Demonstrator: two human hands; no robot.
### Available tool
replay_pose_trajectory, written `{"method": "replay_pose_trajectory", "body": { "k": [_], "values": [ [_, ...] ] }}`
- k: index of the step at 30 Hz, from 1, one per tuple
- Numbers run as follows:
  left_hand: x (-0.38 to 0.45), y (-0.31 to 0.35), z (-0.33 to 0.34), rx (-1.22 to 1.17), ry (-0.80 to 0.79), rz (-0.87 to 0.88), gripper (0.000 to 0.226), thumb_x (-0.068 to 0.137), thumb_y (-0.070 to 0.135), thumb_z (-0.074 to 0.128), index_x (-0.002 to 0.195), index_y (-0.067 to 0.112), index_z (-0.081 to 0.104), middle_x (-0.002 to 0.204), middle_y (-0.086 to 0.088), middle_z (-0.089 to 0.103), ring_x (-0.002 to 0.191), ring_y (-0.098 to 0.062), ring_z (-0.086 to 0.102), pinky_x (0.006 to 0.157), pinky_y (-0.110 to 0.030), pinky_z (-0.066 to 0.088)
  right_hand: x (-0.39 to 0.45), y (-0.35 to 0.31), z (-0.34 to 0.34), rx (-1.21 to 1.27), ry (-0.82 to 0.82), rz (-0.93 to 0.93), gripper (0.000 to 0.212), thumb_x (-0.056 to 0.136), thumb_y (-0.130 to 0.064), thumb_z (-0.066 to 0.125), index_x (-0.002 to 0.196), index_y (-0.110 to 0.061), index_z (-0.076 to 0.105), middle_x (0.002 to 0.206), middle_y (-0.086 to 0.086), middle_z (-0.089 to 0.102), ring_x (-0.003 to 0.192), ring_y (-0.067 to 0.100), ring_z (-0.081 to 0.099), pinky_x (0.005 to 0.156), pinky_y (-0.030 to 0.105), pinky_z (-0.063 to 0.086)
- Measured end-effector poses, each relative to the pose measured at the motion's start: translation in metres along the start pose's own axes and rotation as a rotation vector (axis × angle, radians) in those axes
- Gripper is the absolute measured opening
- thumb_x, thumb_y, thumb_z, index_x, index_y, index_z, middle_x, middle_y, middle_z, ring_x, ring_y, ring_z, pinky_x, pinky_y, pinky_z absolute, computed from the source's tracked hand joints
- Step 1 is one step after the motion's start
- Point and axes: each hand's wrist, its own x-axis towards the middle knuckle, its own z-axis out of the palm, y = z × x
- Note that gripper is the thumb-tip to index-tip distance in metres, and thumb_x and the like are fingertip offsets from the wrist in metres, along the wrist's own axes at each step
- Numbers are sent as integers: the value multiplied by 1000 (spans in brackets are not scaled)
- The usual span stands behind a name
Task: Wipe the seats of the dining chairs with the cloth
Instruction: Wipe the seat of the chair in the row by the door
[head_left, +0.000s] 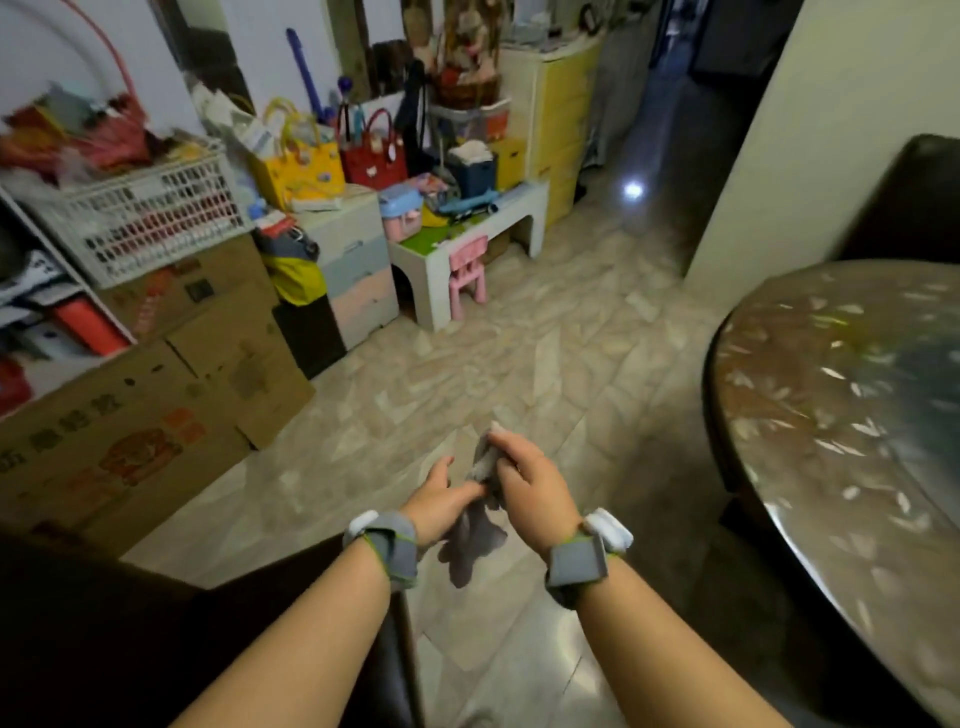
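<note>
Cloth (480, 512), grey, bunched between both your hands above the floor, left of the round table (831, 415); its lower end hangs loose. Your right hand (527, 480) has fingers curled round the upper bunch. Your left hand (441, 499) pinches the middle w/ thumb and fingers; the cloth partly hides the fingertips. Dark chair (156, 649), lower left of table, cut off by frame edge; seat hard to make out. Second dark chair back (909, 197) shows behind the table, partly hidden. White basket (145, 218), far left of table, holds red items, blurred. Yellow bag (298, 166) and red bag (374, 156) contents unclear.
</note>
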Motion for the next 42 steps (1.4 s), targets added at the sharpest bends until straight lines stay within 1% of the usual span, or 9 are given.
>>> {"method": "replay_pose_trajectory", "body": {
  "k": [4,9,13,19,22,27,30,34,42],
  "values": [
    [63,49,26,-277,-199,-28,115,53,42,75,150,17,18,130,-18,54,102,-30,63,95,-43,50,62,4,-46,33,75,45,34,94,-4,45,124,-8,61,118,7,62,113,21,56,104,26,38],
    [149,103,51,-602,-319,35,19,91,9,53,109,3,59,92,-18,69,83,-26,67,81,-37,53,158,14,-97,-19,63,24,26,93,-1,50,110,-7,69,108,0,68,104,8,59,90,6,39],
    [224,168,59,-622,-296,148,22,96,8,47,115,14,56,101,-7,67,91,-18,62,79,-32,49,241,16,-134,-39,105,28,29,91,-5,55,118,-14,63,95,-2,64,81,6,60,77,8,45],
    [339,271,64,-211,-210,471,33,89,-16,46,96,16,49,94,-4,56,75,1,55,72,-14,44,368,26,-185,110,162,140,30,96,-15,54,124,-21,45,84,16,64,69,35,68,66,46,59],
    [400,329,83,-90,-244,538,35,85,-21,48,92,14,46,87,-1,53,71,6,55,73,-11,44,435,42,-225,109,216,156,33,94,-15,58,126,-13,51,84,17,64,66,26,65,59,33,56],
    [520,431,142,155,-251,644,39,74,4,66,99,26,46,89,0,57,84,-14,60,80,-24,47,549,81,-331,-83,386,52,12,81,-11,72,85,-14,61,86,4,56,81,13,53,71,13,41],
    [574,483,176,339,-258,663,46,74,15,75,112,19,51,80,5,57,69,-1,58,68,-17,45,602,94,-391,-79,416,66,24,78,-5,71,74,-18,51,81,-1,52,80,10,51,70,16,37],
    [659,541,218,678,-317,655,59,63,63,62,87,10,66,75,-7,61,64,-21,60,62,-35,49,672,108,-465,17,467,123,23,87,-8,63,75,-16,44,65,-7,44,60,6,40,60,20,35],
    [836,660,297,851,-489,796,48,62,69,51,61,21,53,76,5,57,80,-11,53,74,-26,35,817,146,-603,140,742,134,28,87,-4,58,71,-19,40,59,-4,39,54,9,36,54,26,32]
  ]
}}
